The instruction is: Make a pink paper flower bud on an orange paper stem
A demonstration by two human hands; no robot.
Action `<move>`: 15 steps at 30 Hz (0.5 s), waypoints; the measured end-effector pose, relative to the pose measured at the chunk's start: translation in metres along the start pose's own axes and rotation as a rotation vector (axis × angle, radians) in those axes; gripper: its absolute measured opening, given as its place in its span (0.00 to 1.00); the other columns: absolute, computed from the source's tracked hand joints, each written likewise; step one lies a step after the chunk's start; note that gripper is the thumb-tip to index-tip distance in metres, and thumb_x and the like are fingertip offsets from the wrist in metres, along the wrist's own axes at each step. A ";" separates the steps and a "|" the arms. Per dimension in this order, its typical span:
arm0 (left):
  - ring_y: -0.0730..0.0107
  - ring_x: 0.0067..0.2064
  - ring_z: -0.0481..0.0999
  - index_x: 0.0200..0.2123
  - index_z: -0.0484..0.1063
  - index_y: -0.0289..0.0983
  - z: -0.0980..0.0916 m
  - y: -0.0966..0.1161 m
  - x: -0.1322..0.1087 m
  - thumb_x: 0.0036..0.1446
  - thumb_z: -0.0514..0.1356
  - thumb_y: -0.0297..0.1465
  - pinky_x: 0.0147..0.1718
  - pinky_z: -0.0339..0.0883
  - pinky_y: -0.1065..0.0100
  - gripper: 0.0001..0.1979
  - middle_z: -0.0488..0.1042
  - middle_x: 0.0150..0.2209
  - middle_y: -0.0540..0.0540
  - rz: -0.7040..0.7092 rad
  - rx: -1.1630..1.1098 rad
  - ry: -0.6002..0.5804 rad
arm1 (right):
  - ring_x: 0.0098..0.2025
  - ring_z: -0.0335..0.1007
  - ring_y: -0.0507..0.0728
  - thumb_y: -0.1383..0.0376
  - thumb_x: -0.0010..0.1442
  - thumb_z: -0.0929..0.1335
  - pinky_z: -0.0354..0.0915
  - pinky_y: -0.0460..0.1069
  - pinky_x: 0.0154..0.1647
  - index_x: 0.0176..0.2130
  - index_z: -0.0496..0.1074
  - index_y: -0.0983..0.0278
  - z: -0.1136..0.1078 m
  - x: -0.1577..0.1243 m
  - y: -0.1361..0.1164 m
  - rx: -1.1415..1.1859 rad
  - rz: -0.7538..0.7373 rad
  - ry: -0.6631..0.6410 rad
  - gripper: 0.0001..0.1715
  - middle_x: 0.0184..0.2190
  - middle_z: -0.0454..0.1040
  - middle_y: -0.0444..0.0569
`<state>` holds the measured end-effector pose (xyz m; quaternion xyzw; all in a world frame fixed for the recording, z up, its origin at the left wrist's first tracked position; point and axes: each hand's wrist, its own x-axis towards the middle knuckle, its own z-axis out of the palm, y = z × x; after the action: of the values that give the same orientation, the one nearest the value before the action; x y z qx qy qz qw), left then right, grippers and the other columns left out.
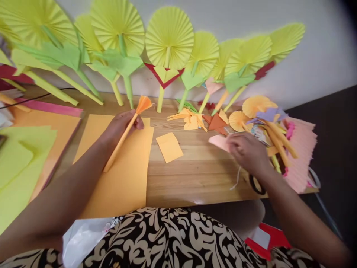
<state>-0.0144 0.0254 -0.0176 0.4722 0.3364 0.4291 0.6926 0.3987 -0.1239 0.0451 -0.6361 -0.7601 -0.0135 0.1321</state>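
Left hand (128, 123), over the large orange sheet (126, 182), clasps the orange paper stick (119, 146); right hand (247, 150) pinches a smaller pink piece (219, 142), well apart. I judge the step as selecting; next calls for keeping the stick steady.

Wooden table (195, 190), light planks, spans mid-frame. Left of centre: large orange-yellow sheets (132, 182). Far left: lime sheets (19, 163) over orange sheets (60, 124), pink sheet (52, 107) edge showing. Centre: small orange rectangle (169, 148). Above right of it: orange cut-outs (192, 121), then rust-brown pieces (218, 122). Right side: pleated orange discs (238, 121), rolled orange tubes (279, 143), pink crinkled paper (302, 149). Back edge, upper frame: row of stems (160, 99), lower ends on table.
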 end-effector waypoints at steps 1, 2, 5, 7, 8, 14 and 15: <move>0.68 0.31 0.73 0.27 0.72 0.34 0.000 0.000 0.000 0.66 0.56 0.35 0.41 0.66 0.64 0.16 0.72 0.23 0.46 -0.003 -0.005 -0.005 | 0.47 0.74 0.64 0.66 0.65 0.61 0.70 0.60 0.50 0.36 0.74 0.59 0.011 -0.001 -0.008 0.009 -0.074 -0.032 0.13 0.40 0.78 0.55; 0.68 0.31 0.73 0.27 0.71 0.34 0.000 0.001 -0.001 0.67 0.55 0.35 0.41 0.66 0.64 0.16 0.71 0.23 0.46 -0.007 -0.006 -0.009 | 0.47 0.75 0.64 0.67 0.65 0.61 0.70 0.59 0.49 0.37 0.74 0.59 0.021 -0.001 -0.014 0.016 -0.104 -0.081 0.12 0.41 0.79 0.54; 0.68 0.32 0.72 0.27 0.71 0.34 0.001 0.003 -0.002 0.68 0.54 0.34 0.43 0.66 0.62 0.17 0.72 0.24 0.46 -0.010 0.013 0.003 | 0.48 0.76 0.63 0.65 0.67 0.60 0.71 0.59 0.47 0.43 0.73 0.59 0.041 0.000 -0.020 0.045 -0.055 -0.198 0.13 0.46 0.79 0.53; 0.67 0.32 0.72 0.27 0.72 0.34 0.001 0.003 -0.002 0.68 0.54 0.34 0.44 0.67 0.61 0.17 0.72 0.24 0.46 -0.011 0.025 0.019 | 0.50 0.76 0.63 0.64 0.68 0.59 0.71 0.59 0.49 0.47 0.72 0.59 0.042 -0.003 -0.019 0.098 0.002 -0.222 0.14 0.50 0.79 0.52; 0.67 0.32 0.72 0.27 0.72 0.34 0.001 0.003 -0.002 0.68 0.54 0.34 0.44 0.66 0.61 0.17 0.72 0.24 0.46 -0.015 0.024 0.024 | 0.51 0.76 0.63 0.63 0.69 0.59 0.70 0.59 0.50 0.48 0.72 0.59 0.041 -0.004 -0.018 0.120 0.028 -0.225 0.15 0.51 0.79 0.51; 0.66 0.32 0.73 0.27 0.71 0.34 0.002 0.003 -0.002 0.67 0.54 0.34 0.44 0.66 0.60 0.16 0.71 0.24 0.46 -0.017 0.030 0.039 | 0.45 0.79 0.62 0.63 0.69 0.56 0.71 0.57 0.46 0.55 0.67 0.59 0.033 -0.011 -0.015 0.187 0.131 -0.247 0.19 0.43 0.81 0.51; 0.66 0.32 0.73 0.27 0.71 0.34 0.002 0.003 -0.002 0.67 0.54 0.34 0.44 0.66 0.60 0.16 0.71 0.24 0.46 -0.019 0.030 0.034 | 0.45 0.79 0.62 0.64 0.69 0.56 0.72 0.57 0.45 0.56 0.65 0.60 0.033 -0.012 -0.016 0.201 0.139 -0.239 0.19 0.42 0.81 0.51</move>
<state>-0.0142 0.0229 -0.0136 0.4720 0.3591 0.4254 0.6836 0.3794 -0.1321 0.0132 -0.6679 -0.7219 0.1476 0.1044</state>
